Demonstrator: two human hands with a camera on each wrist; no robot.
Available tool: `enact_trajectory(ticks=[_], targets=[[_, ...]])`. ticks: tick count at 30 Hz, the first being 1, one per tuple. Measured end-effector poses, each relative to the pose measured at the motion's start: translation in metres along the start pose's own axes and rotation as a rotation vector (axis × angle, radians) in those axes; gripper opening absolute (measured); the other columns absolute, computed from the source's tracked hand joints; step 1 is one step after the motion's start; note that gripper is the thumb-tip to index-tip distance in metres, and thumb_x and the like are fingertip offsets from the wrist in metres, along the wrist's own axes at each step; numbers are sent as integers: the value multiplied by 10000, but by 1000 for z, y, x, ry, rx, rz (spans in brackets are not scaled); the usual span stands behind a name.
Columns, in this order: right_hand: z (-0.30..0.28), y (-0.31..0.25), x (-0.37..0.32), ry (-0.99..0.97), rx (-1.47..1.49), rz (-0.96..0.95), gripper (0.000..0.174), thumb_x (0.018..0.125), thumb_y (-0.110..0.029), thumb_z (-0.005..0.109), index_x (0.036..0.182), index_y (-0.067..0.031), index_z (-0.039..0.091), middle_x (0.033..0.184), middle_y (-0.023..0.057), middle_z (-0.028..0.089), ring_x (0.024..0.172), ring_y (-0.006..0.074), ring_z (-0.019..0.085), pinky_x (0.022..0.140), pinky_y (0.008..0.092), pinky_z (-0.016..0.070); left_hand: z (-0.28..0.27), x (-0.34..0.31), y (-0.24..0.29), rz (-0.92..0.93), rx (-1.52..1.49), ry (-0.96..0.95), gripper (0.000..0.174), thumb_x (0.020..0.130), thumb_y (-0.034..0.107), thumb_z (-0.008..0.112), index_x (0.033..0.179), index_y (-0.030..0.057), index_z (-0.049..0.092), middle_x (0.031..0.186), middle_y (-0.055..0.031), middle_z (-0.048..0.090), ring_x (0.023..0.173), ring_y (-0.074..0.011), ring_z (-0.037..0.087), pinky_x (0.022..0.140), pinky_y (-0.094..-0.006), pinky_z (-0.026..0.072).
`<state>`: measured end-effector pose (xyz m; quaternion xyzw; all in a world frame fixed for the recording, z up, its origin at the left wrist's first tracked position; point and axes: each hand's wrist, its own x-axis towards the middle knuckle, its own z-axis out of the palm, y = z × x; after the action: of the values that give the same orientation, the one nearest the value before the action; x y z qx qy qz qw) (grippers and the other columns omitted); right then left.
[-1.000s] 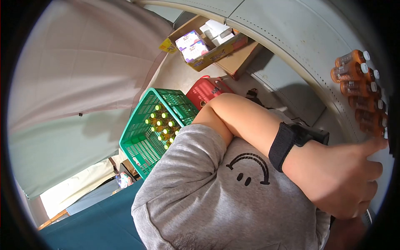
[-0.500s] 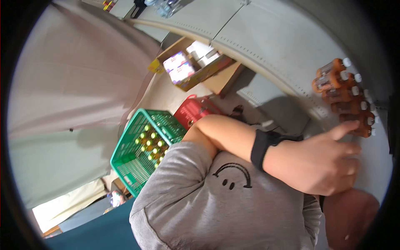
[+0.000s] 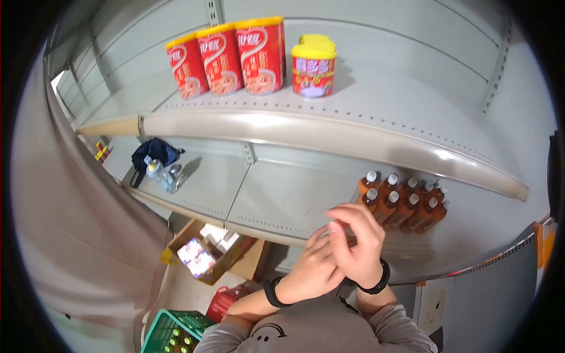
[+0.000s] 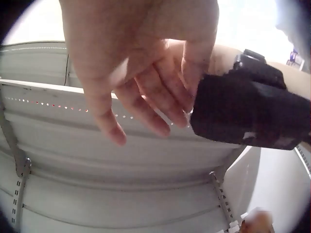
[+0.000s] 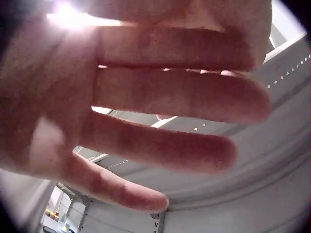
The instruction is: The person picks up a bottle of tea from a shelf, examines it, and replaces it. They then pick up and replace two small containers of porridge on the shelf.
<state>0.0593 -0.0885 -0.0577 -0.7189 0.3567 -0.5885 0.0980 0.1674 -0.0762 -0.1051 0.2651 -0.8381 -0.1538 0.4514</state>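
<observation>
Both hands are in front of the grey sweatshirt in the head view, one overlapping the other. My left hand (image 3: 312, 267) comes from the left, its back uppermost and its fingers loosely extended; part of it is hidden behind my right hand (image 3: 360, 242). The right hand's fingers are slightly bent, with nothing held. In the right wrist view its fingers (image 5: 160, 145) look straight and spread. The left wrist view shows the left fingers (image 4: 148, 109) hanging loosely beside the black wrist device (image 4: 248, 111). Nearest the hands are amber bottles (image 3: 406, 209) with white caps, grouped on the shelf.
Red cans (image 3: 259, 59) and smaller yellow-lidded tubs (image 3: 313, 70) stand on the upper shelf (image 3: 282, 126). A dark blue bag (image 3: 159, 150) and a clear bottle (image 3: 162, 176) lie lower left. Below are a cardboard box (image 3: 226, 259), a red basket (image 3: 223, 301) and a green basket (image 3: 156, 329).
The head view has swung up and levelled onto the shelves. My left arm, earlier stretched across my body toward the bottles, is now drawn in, and both hands are together in front of me.
</observation>
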Motion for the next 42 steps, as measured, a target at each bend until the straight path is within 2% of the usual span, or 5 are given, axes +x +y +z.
enact_trajectory(ticks=[7,11,13,23,42], targets=[[-9,-1,22,-18,-9,21,88,751,2,562,839,3,571,760,103,570,623,182,559,568,263,455,-48,24,-8,-91,-55,104,261,745,34,537,1003,2,554,972,-152,576,953,-313,532,886,-416,384],[-18,-6,47,-24,-24,-23,103,761,-20,566,863,-11,578,726,67,581,600,147,544,554,237,433,-85,50,-20,-153,-256,322,247,799,49,529,1041,6,547,1004,-112,581,976,-201,531,858,-293,390],[-23,-12,66,-99,343,252,151,787,-47,547,934,-19,565,787,34,588,654,110,541,596,224,432,-107,77,-13,-231,-465,397,267,816,72,534,1074,2,531,1038,-77,563,975,-148,513,851,-277,386],[-43,-19,158,-196,362,358,407,819,-248,518,1135,6,481,1061,69,523,1015,148,483,845,272,383,-162,171,-25,-359,-602,227,465,834,212,513,1192,-65,406,1159,-169,478,1082,-235,462,909,-327,378],[-2,3,188,-260,504,683,139,779,-149,552,886,-63,528,843,-1,450,772,88,397,792,270,338,-139,193,-31,-625,-777,140,241,795,177,543,953,5,485,912,-94,481,863,-188,486,786,-319,409]])
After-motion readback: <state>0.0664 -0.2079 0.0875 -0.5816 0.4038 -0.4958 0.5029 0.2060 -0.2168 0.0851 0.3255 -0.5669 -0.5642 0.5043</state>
